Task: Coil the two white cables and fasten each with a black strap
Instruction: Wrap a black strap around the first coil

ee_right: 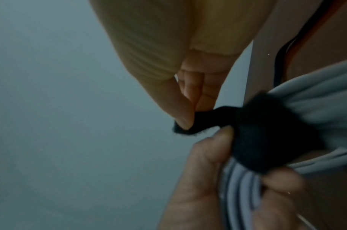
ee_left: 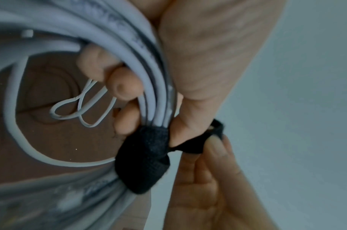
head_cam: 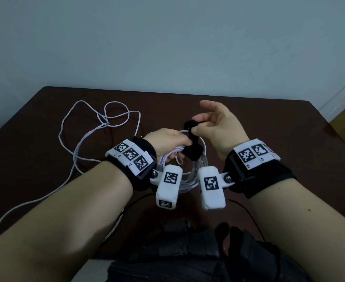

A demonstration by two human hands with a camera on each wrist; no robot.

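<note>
A coiled white cable [head_cam: 190,180] hangs above the brown table, gripped in my left hand [head_cam: 168,142] with fingers curled round the bundle [ee_left: 149,87]. A black strap [head_cam: 192,151] is wrapped round the coil [ee_left: 143,161]; its wrapped part [ee_right: 275,137] lies next to my left thumb. My right hand [head_cam: 212,124] pinches the strap's free end [ee_right: 190,123] between thumb and forefinger, pulling it up and away from the coil. A second white cable [head_cam: 98,127] lies loose and uncoiled on the table at the left.
The dark brown table [head_cam: 269,119] reaches to a pale wall behind. The loose cable's tail [head_cam: 25,204] trails toward the near left edge. A black bag [head_cam: 188,261] sits in my lap below the table edge, with thin black wires [head_cam: 253,220] running over the table.
</note>
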